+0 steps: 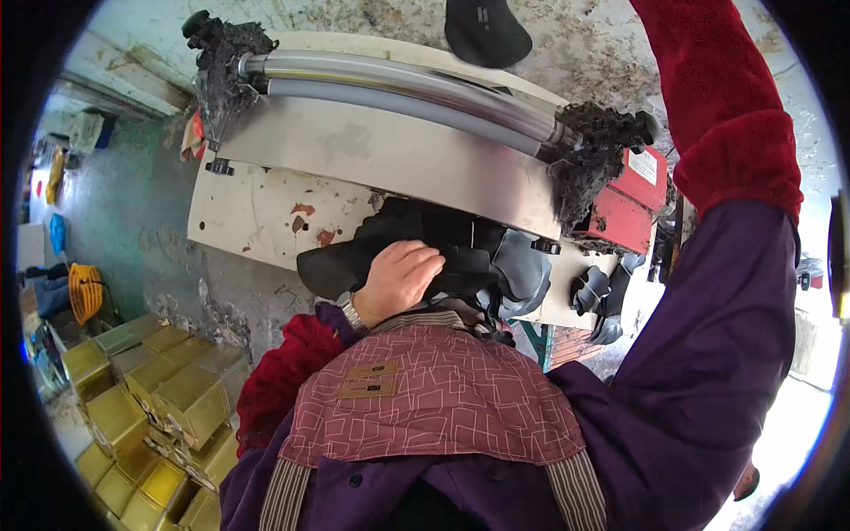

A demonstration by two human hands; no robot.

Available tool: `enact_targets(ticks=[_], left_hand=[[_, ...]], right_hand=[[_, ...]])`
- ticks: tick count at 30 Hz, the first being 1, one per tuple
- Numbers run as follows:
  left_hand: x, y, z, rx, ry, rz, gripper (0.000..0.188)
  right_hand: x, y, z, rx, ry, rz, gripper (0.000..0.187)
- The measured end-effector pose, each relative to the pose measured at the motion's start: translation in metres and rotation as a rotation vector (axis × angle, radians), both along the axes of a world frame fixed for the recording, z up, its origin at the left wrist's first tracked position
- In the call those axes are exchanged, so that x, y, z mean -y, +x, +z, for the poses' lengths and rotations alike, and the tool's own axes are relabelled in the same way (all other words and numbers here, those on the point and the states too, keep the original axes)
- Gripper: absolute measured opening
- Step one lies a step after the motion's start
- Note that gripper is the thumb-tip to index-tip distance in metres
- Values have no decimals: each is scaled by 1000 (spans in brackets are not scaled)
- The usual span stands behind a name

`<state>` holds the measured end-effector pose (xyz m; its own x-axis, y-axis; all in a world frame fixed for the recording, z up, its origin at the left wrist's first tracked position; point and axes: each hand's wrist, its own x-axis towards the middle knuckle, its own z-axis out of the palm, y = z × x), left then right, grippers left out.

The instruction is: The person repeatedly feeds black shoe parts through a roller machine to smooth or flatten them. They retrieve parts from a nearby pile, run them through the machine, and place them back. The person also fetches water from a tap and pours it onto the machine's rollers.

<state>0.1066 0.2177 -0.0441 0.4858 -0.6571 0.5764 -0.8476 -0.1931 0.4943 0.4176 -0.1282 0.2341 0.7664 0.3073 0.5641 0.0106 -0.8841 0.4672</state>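
Observation:
My left hand (403, 280) is in front of the roller machine, over a heap of black flexible cut pieces (354, 257). Its fingers are bent and held together on a black piece (465, 258) at the fingertips; the thumb is hidden. A watch with a metal band circles the left wrist. My right arm, in a purple sleeve with a red cuff, reaches up past the top right edge, so the right hand is out of sight. Ahead lies the machine's shiny metal roller (398, 75), above a pale metal plate (390, 150). Dark crusted residue coats both roller ends.
A red box (624, 208) sits by the roller's right end. Beyond the machine lies a rounded black piece (487, 34). More black pieces (591, 290) rest at the table's right. Several gold-coloured tins (186, 398) are stacked at lower left, with an orange basket (86, 294) behind them.

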Motion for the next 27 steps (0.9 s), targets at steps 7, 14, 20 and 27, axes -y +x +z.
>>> enact_targets(ticks=[7, 14, 20, 27], left_hand=[[7, 44, 51, -561, -39, 520, 29], [48, 103, 49, 86, -6, 531, 38], [1, 5, -20, 49, 76, -95, 30], [12, -4, -65, -84, 469, -114, 25]], right_hand=[[-92, -46, -148, -859, 209, 279, 36], [-85, -62, -234, -1291, 304, 53, 34], [-90, -57, -197, -1186, 556, 195, 33], [-40, -7, -99, -920, 318, 271, 40]])
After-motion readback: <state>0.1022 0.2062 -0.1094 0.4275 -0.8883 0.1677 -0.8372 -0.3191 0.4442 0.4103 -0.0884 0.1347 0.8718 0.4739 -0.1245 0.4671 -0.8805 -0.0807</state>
